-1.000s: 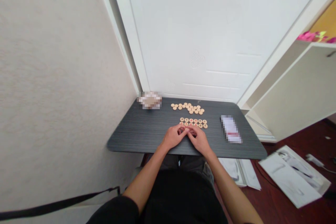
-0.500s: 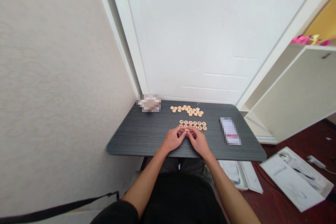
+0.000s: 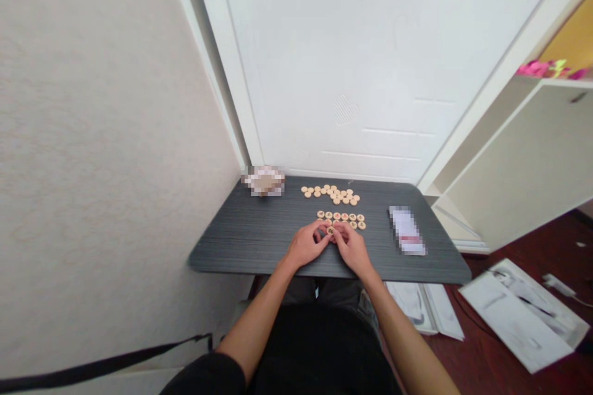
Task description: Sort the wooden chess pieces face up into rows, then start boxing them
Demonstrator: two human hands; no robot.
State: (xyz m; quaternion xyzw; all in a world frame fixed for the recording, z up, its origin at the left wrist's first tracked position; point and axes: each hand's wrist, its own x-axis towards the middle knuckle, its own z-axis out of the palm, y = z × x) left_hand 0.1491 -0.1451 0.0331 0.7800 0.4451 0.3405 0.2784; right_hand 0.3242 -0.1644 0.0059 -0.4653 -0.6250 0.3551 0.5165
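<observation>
A round wooden Chinese chess piece (image 3: pixel 330 231) is pinched between my two hands, its marked face turned up toward me. My left hand (image 3: pixel 306 243) grips it from the left with fingers closed, and my right hand (image 3: pixel 351 244) does the same from the right. Just beyond my fingertips lie two rows of chess pieces (image 3: pixel 353 217) with red and dark characters showing. My fingers hide part of the nearer row. Farther back, several more chess pieces (image 3: pixel 337 193) with plain faces up form a loose cluster.
The pieces lie on a dark wood-grain table (image 3: pixel 250 241) against a white door (image 3: pixel 324 74). A blurred packet (image 3: pixel 265 181) sits at its back left, a blurred pale oblong object (image 3: pixel 407 231) on its right. Open white boxes (image 3: pixel 523 315) lie on the floor at right.
The chess piece between my fingers has turned, so its character now shows where a plain surface was before. My hands stay in nearly the same place.
</observation>
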